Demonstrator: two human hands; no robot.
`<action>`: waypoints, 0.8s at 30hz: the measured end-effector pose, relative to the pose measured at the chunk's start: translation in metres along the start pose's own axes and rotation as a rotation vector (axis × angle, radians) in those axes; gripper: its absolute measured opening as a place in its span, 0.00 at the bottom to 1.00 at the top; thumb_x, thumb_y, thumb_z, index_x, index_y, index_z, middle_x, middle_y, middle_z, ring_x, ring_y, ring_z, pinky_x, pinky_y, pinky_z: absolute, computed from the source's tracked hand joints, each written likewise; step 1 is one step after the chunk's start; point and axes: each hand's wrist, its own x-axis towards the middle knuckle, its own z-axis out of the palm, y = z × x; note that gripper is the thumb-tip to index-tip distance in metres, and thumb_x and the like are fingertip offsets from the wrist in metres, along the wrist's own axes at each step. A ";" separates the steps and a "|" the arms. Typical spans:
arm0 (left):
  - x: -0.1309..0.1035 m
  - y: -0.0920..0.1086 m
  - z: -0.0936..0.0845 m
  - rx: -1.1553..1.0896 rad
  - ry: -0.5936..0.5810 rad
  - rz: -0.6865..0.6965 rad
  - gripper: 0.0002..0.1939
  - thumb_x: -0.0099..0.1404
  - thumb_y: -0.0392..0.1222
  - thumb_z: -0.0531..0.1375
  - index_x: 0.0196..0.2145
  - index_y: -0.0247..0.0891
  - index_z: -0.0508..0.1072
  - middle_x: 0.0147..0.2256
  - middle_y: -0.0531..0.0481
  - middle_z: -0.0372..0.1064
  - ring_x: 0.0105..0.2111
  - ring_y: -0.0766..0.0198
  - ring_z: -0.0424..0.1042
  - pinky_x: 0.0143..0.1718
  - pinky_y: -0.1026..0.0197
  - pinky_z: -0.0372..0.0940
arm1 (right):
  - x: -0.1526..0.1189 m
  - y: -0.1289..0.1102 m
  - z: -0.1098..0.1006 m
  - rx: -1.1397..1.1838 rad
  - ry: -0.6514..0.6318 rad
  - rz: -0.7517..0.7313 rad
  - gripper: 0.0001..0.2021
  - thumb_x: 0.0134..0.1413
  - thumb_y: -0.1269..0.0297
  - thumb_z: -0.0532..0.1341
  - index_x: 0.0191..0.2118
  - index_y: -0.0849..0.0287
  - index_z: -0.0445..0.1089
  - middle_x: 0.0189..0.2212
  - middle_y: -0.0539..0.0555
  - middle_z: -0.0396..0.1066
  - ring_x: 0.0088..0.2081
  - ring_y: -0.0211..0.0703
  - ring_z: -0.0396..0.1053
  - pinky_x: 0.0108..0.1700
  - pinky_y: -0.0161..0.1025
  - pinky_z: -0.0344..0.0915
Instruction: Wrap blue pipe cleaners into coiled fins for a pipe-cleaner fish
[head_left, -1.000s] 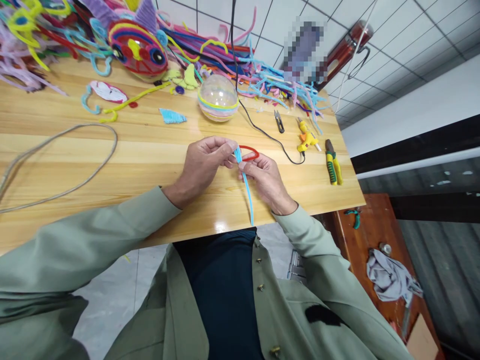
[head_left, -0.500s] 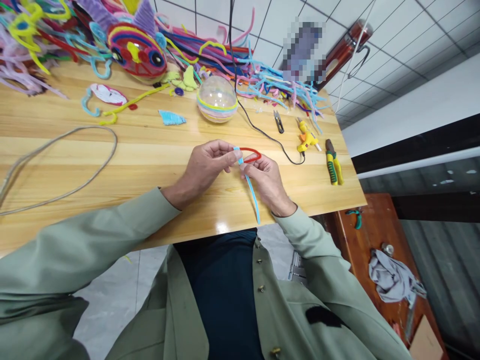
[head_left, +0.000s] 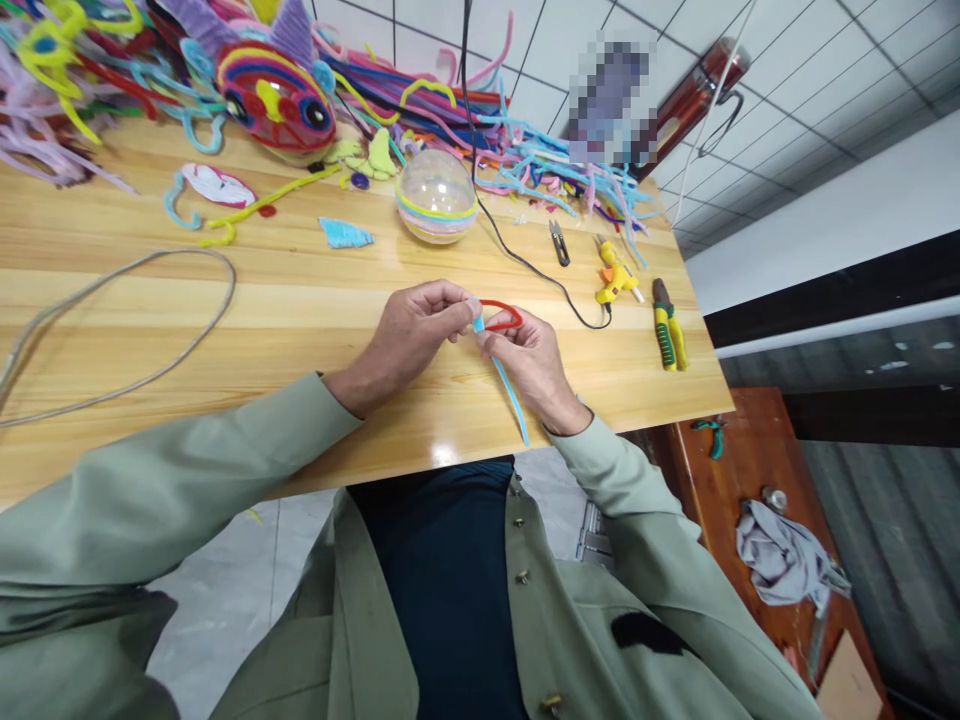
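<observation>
Two-handed pinch: blue fuzzy strip against red loop, near front edge of desk

Left hand [head_left: 409, 335] and right hand [head_left: 538, 368] work close together over the desk [head_left: 300, 340], just in from the middle of its front edge. Left fingers are clamped on the upper end of the blue strip [head_left: 514, 402], next to the red loop [head_left: 511, 306]. Right fingers are closed on the blue lower down; its free tail hangs toward the front edge. Red loop sticks out between the hands, right fingertips against or right by it; exact contact hidden.

Step in hand looks like joining or shaping blue at the red. Can't tell if blue wraps around red or only lies across it. Judgement: any further turn or bend calls for a firm left pinch at the meeting point, the right fingers guiding the blue, tail kept free. Loose hold could let the red swivel or slip.

Clear ball [head_left: 436, 205] sits beyond the hands toward the far edge; snips [head_left: 559, 243] and glue gun [head_left: 616, 277] lie toward the right edge, pliers [head_left: 667, 330] nearest it. None of these is touched.
</observation>
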 end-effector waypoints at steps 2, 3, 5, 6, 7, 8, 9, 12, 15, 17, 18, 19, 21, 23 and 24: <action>0.001 -0.001 -0.001 -0.031 -0.024 -0.023 0.14 0.62 0.50 0.75 0.29 0.40 0.80 0.26 0.52 0.75 0.26 0.65 0.70 0.32 0.62 0.67 | 0.000 0.000 0.000 0.017 -0.001 0.001 0.09 0.52 0.59 0.74 0.31 0.54 0.74 0.23 0.44 0.69 0.27 0.36 0.61 0.32 0.39 0.55; 0.002 -0.002 -0.001 -0.057 -0.032 -0.040 0.15 0.63 0.52 0.75 0.29 0.40 0.79 0.26 0.51 0.75 0.26 0.65 0.70 0.31 0.62 0.67 | 0.001 0.000 0.001 0.029 -0.004 0.002 0.09 0.51 0.59 0.73 0.31 0.54 0.74 0.23 0.45 0.70 0.27 0.36 0.62 0.33 0.39 0.57; 0.002 -0.002 -0.001 -0.108 -0.033 -0.064 0.19 0.66 0.58 0.73 0.30 0.41 0.79 0.26 0.50 0.75 0.26 0.64 0.71 0.30 0.61 0.66 | 0.002 0.000 0.001 0.047 -0.008 0.007 0.09 0.50 0.59 0.73 0.31 0.54 0.74 0.23 0.45 0.70 0.27 0.36 0.63 0.34 0.39 0.59; 0.003 -0.003 -0.001 -0.116 -0.026 -0.062 0.20 0.66 0.60 0.73 0.31 0.41 0.79 0.26 0.50 0.74 0.26 0.64 0.70 0.29 0.61 0.66 | 0.002 0.000 0.001 0.048 -0.011 0.013 0.09 0.50 0.59 0.73 0.31 0.54 0.74 0.23 0.45 0.70 0.27 0.36 0.63 0.34 0.40 0.60; 0.003 -0.003 -0.001 -0.105 -0.021 -0.052 0.21 0.65 0.61 0.74 0.31 0.41 0.79 0.26 0.50 0.74 0.26 0.64 0.70 0.29 0.61 0.66 | 0.002 0.000 0.001 0.045 -0.013 0.019 0.09 0.50 0.59 0.73 0.31 0.54 0.74 0.23 0.44 0.70 0.27 0.36 0.63 0.34 0.40 0.60; 0.003 -0.002 -0.001 -0.077 -0.017 -0.036 0.20 0.64 0.60 0.75 0.30 0.41 0.79 0.25 0.51 0.74 0.26 0.64 0.69 0.30 0.61 0.66 | 0.002 0.000 0.001 0.041 -0.014 0.023 0.09 0.50 0.59 0.73 0.31 0.54 0.74 0.22 0.44 0.70 0.26 0.36 0.63 0.34 0.40 0.60; 0.003 -0.002 -0.001 -0.042 -0.013 -0.018 0.20 0.63 0.58 0.76 0.29 0.41 0.79 0.25 0.51 0.74 0.25 0.64 0.69 0.30 0.61 0.67 | 0.002 0.000 0.001 0.039 -0.016 0.026 0.09 0.50 0.59 0.73 0.31 0.53 0.74 0.22 0.44 0.70 0.26 0.36 0.62 0.34 0.40 0.61; 0.003 -0.002 -0.002 0.017 0.003 0.011 0.18 0.63 0.54 0.75 0.25 0.40 0.78 0.23 0.51 0.73 0.25 0.65 0.68 0.30 0.62 0.67 | 0.002 -0.002 0.002 0.061 -0.035 0.026 0.09 0.50 0.59 0.74 0.32 0.53 0.75 0.22 0.44 0.70 0.26 0.36 0.63 0.35 0.40 0.61; 0.005 -0.004 -0.003 0.003 0.029 0.014 0.17 0.63 0.52 0.74 0.24 0.40 0.79 0.23 0.51 0.74 0.24 0.66 0.69 0.29 0.62 0.67 | 0.001 -0.004 0.001 0.095 -0.061 0.041 0.09 0.51 0.57 0.74 0.31 0.54 0.76 0.23 0.45 0.72 0.27 0.37 0.65 0.35 0.40 0.62; 0.005 -0.005 -0.003 -0.002 0.051 0.006 0.16 0.63 0.51 0.74 0.25 0.40 0.79 0.23 0.50 0.75 0.24 0.66 0.69 0.28 0.62 0.67 | 0.001 -0.005 0.001 0.101 -0.070 0.056 0.11 0.51 0.55 0.75 0.30 0.54 0.76 0.24 0.46 0.72 0.28 0.38 0.65 0.36 0.41 0.63; 0.006 -0.006 -0.003 -0.002 0.059 0.003 0.16 0.63 0.50 0.74 0.25 0.40 0.79 0.23 0.50 0.75 0.23 0.66 0.69 0.28 0.62 0.67 | 0.000 -0.005 0.000 0.100 -0.071 0.061 0.13 0.52 0.53 0.75 0.30 0.54 0.76 0.24 0.46 0.72 0.28 0.38 0.65 0.36 0.41 0.64; 0.006 -0.006 -0.003 -0.003 0.063 0.000 0.16 0.64 0.50 0.74 0.25 0.40 0.79 0.23 0.50 0.75 0.23 0.66 0.69 0.28 0.62 0.67 | 0.000 -0.005 0.000 0.098 -0.071 0.064 0.14 0.52 0.52 0.76 0.29 0.54 0.76 0.24 0.46 0.72 0.28 0.38 0.65 0.36 0.41 0.64; 0.005 -0.007 -0.003 -0.007 0.064 -0.004 0.16 0.64 0.50 0.74 0.25 0.39 0.79 0.23 0.50 0.75 0.23 0.66 0.70 0.28 0.62 0.68 | 0.000 -0.005 0.001 0.093 -0.069 0.064 0.15 0.52 0.51 0.76 0.30 0.53 0.76 0.24 0.46 0.72 0.28 0.38 0.65 0.36 0.41 0.63; 0.005 -0.008 -0.003 -0.015 0.060 -0.012 0.17 0.64 0.51 0.74 0.25 0.39 0.79 0.23 0.50 0.76 0.23 0.66 0.70 0.28 0.63 0.68 | -0.001 -0.005 0.001 0.094 -0.061 0.064 0.14 0.51 0.51 0.77 0.30 0.54 0.77 0.24 0.46 0.72 0.28 0.38 0.65 0.36 0.41 0.63; 0.004 -0.009 -0.003 -0.019 0.058 -0.018 0.17 0.65 0.51 0.74 0.25 0.39 0.79 0.24 0.49 0.76 0.23 0.66 0.70 0.28 0.63 0.68 | -0.001 -0.005 0.001 0.098 -0.058 0.065 0.13 0.51 0.52 0.77 0.30 0.54 0.77 0.24 0.46 0.73 0.28 0.38 0.65 0.36 0.41 0.63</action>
